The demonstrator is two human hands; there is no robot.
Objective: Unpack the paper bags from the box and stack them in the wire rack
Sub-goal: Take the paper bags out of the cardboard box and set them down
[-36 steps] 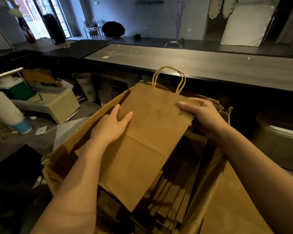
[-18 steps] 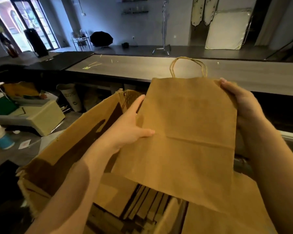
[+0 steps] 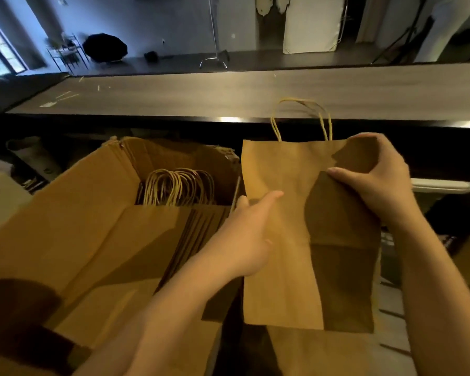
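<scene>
Swung rightwards now, clear of the box (image 3: 87, 213), the paper bag (image 3: 282, 267) hangs upright just beside it, handles up. Both hands hold it: left hand (image 3: 244, 240) pinches its left edge, right hand (image 3: 377, 183) grips the top right corner

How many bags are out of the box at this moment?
1. The paper bag is held upright to the right of the box, right hand gripping its top corner, left hand pinching its left edge. Packed bags stand inside the box; others may lie out of view.
</scene>
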